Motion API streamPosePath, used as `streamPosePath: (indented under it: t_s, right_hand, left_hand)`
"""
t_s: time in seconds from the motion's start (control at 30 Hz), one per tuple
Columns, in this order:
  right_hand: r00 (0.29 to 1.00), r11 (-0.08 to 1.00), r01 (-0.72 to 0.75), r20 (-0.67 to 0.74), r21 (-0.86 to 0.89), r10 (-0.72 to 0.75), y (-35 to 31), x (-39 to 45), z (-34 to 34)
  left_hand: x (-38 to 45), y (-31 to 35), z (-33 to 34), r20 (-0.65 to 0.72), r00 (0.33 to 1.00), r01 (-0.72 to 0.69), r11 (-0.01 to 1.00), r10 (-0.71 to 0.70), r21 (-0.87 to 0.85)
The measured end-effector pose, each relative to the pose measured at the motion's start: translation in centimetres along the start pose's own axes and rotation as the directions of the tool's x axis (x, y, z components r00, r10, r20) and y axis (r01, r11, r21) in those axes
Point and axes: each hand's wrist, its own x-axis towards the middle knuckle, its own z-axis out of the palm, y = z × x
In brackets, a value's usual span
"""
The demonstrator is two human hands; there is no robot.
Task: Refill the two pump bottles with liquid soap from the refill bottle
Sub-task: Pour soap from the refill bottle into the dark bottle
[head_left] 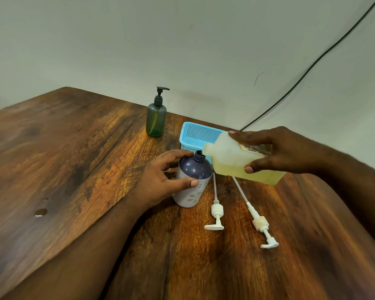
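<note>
A dark purple bottle [194, 176] with a pale lower part stands upright on the wooden table [74, 148], its threaded neck uncovered. My left hand [162, 178] grips its side. My right hand [279, 150] holds the translucent refill bottle [232, 163] of yellowish soap tipped sideways, its mouth right at the purple bottle's neck. Two white pump heads lie on the table with their tubes pointing away from me, one [215, 211] near the bottle, the other [258, 219] to its right. A green pump bottle [156, 118] with a black pump stands farther back.
A light blue perforated plastic basket [195, 135] sits behind the purple bottle, partly hidden by the refill bottle. A black cable [312, 66] runs down the wall at the right. A small liquid drop [40, 212] lies on the table at the left.
</note>
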Motion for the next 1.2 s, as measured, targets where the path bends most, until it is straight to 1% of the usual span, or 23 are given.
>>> streamPosePath:
  t_s: [0.6,0.93,1.2]
  right_hand:
    - [1.0,1.0,0.016,-0.001,-0.006,-0.016,0.01,0.04,-0.1]
    - [1.0,1.0,-0.006,0.013,-0.028,0.006,-0.04,-0.03,-0.19]
    - [1.0,1.0,-0.014,0.013,-0.01,0.014,-0.29,-0.2,-0.19]
  left_hand:
    - [-0.12,-0.03,-0.01,-0.002,1.0,-0.016,1.0,0.016,0.007]
    - [-0.06,-0.07,0.01,-0.01,1.0,-0.024,1.0,0.024,0.018]
    - [-0.02,0.04,0.04,-0.01,1.0,-0.019,1.0,0.019,0.022]
